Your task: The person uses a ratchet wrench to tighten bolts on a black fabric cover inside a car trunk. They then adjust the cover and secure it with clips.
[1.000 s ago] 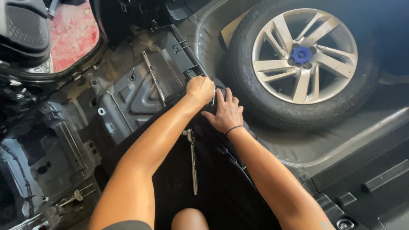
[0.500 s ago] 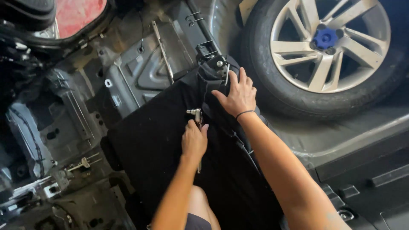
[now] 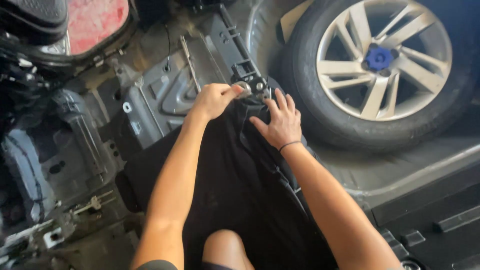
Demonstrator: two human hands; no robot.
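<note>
A small silvery metal fitting sits at the near end of a black bracket bolted to the bare grey floor pan of a stripped car body. The left hand is curled over it, thumb and fingertips pinched on the fitting; what lies under the palm is hidden. The right hand lies flat just beside it, fingers spread and grasping nothing, pressing on a black cloth that runs from the bracket back toward the person's knee. A thin dark band circles the right wrist.

The floor pan is ribbed, stamped sheet metal with holes and a thin rod lying along it, left of the bracket. Right of the hands, a spare wheel with silver spokes and a blue centre cap rests in its well, its tyre close to the right hand. Beyond the well's near edge, black moulded trim fills the lower right corner. At the left edge, loose wiring and brackets crowd the floor; a red surface shows at the upper left corner. Open floor remains between the cloth and the left clutter.
</note>
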